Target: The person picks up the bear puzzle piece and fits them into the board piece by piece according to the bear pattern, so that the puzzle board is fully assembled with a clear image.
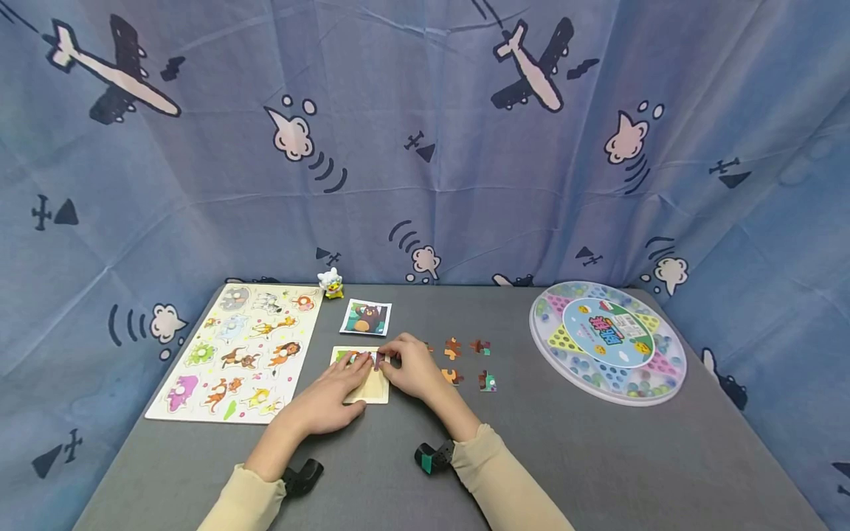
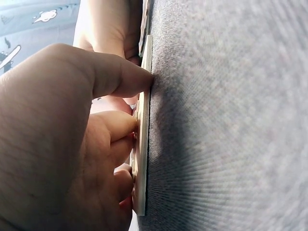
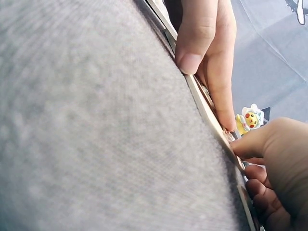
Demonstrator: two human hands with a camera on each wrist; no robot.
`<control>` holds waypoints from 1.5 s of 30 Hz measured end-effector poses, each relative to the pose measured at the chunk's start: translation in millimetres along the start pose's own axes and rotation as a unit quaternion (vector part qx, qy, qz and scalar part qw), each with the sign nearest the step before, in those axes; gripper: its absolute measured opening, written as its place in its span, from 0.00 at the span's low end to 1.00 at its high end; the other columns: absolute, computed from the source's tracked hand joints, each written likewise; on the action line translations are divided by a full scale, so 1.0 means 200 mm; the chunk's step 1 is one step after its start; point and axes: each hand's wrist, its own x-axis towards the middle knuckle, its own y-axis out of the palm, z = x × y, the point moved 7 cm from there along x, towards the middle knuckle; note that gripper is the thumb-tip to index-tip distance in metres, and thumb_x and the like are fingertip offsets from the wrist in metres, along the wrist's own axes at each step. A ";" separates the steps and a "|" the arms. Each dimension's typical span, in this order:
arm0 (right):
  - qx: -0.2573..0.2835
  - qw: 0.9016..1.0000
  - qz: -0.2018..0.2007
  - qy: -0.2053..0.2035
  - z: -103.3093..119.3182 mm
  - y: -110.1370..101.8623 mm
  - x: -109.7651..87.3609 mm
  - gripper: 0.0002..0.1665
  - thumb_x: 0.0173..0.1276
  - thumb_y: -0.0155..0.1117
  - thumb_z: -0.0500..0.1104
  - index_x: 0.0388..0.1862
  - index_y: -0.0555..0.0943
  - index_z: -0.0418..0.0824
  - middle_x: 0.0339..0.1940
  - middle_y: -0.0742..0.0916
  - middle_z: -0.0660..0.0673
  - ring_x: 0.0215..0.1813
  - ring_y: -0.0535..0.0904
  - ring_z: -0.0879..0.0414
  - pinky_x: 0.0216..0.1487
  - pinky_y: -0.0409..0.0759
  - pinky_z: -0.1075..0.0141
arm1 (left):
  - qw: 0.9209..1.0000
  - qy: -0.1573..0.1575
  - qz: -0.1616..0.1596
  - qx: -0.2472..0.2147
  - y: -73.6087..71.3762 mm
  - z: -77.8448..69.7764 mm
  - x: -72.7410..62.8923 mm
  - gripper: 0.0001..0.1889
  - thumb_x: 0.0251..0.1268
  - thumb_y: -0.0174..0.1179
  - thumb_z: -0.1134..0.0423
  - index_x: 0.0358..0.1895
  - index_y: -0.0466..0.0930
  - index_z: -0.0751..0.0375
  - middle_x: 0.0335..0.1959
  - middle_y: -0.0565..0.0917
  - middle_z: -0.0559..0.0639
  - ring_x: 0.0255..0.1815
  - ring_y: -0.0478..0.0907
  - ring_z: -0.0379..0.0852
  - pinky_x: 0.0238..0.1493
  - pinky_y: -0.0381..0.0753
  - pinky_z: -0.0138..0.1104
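A small square wooden puzzle board lies flat on the grey table, pieces along its far part and bare wood at the near right. My left hand rests on the board's left side, fingertips pressing the pieces; in the left wrist view its thumb touches the board's edge. At the far right corner my right hand pinches a dark puzzle piece, mostly covered by the fingers. Several loose pieces lie right of that hand. Behind the board is a bear picture card.
On the left lies a large animal peg puzzle. A small white-and-yellow figurine stands at the table's back edge. A round game box with a marble print lies on the right. A patterned curtain hangs behind the table.
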 end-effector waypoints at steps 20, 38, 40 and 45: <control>-0.017 1.000 -0.012 -0.009 0.01 0.00 0.01 0.12 0.69 0.72 0.39 0.49 0.92 0.39 0.38 0.85 0.47 0.39 0.78 0.57 0.39 0.78 0.67 | 1.000 -0.003 0.004 -0.006 -0.02 -0.01 0.01 0.37 0.76 0.58 0.59 0.83 0.59 0.69 0.86 0.57 0.61 0.87 0.46 0.67 0.85 0.49 0.60; -0.015 1.000 -0.002 -0.014 0.03 0.01 0.00 0.12 0.71 0.70 0.38 0.50 0.93 0.41 0.38 0.84 0.46 0.37 0.75 0.57 0.36 0.74 0.67 | 1.000 -0.016 -0.002 -0.009 -0.03 0.01 0.00 0.38 0.75 0.61 0.56 0.82 0.61 0.69 0.86 0.58 0.62 0.87 0.47 0.68 0.84 0.53 0.61; -0.016 1.000 -0.001 -0.013 0.03 0.01 0.00 0.12 0.71 0.70 0.38 0.51 0.93 0.41 0.38 0.84 0.46 0.37 0.76 0.57 0.36 0.74 0.67 | 1.000 -0.021 -0.010 -0.014 -0.04 0.03 -0.01 0.41 0.73 0.64 0.55 0.82 0.61 0.70 0.85 0.58 0.65 0.86 0.47 0.70 0.83 0.54 0.63; -0.014 1.000 0.001 -0.006 0.01 0.02 0.00 0.12 0.72 0.69 0.39 0.51 0.93 0.43 0.38 0.83 0.47 0.38 0.75 0.57 0.37 0.73 0.67 | 0.999 -0.041 -0.024 -0.027 -0.08 0.10 -0.03 0.49 0.68 0.70 0.49 0.82 0.57 0.74 0.85 0.54 0.70 0.86 0.45 0.74 0.82 0.54 0.66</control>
